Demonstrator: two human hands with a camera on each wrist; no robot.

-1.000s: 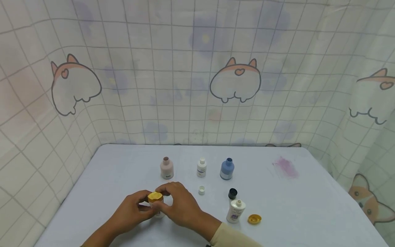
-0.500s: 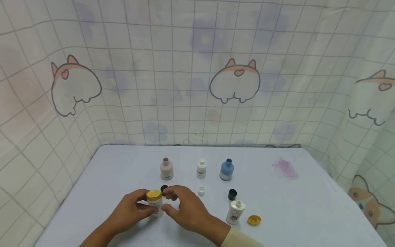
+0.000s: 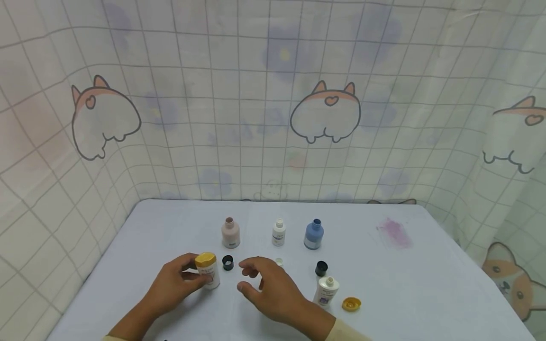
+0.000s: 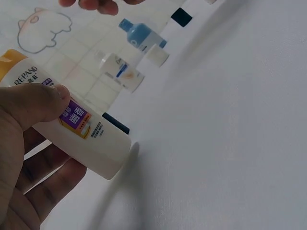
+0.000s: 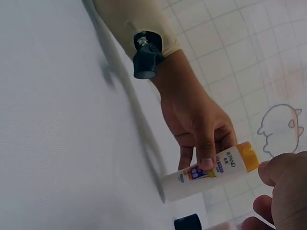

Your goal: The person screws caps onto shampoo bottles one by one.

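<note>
My left hand (image 3: 172, 286) grips a white bottle (image 4: 96, 139) with a yellow cap (image 3: 205, 259) on its top, thumb across the printed label. In the left wrist view the bottle's base is close over the table. My right hand (image 3: 275, 293) is apart from it, to the right, thumb and fingers spread with nothing between them. A black cap (image 3: 228, 263) lies on the table between the hands, just beyond the bottle. A small white cap (image 3: 279, 261) is partly hidden behind the right hand.
At the back stand uncapped pink (image 3: 231, 235) and blue bottles (image 3: 313, 236), with a small white bottle (image 3: 278, 234) between them. Right of my right hand are another black cap (image 3: 322, 268), an uncapped white bottle (image 3: 327, 289) and a loose yellow cap (image 3: 351, 304). A tiled-pattern curtain (image 3: 247, 156) surrounds the table.
My right hand has let go of the yellow cap and moved off to the right. The left hand has shifted the capped bottle slightly left and away, uncovering the black cap.
</note>
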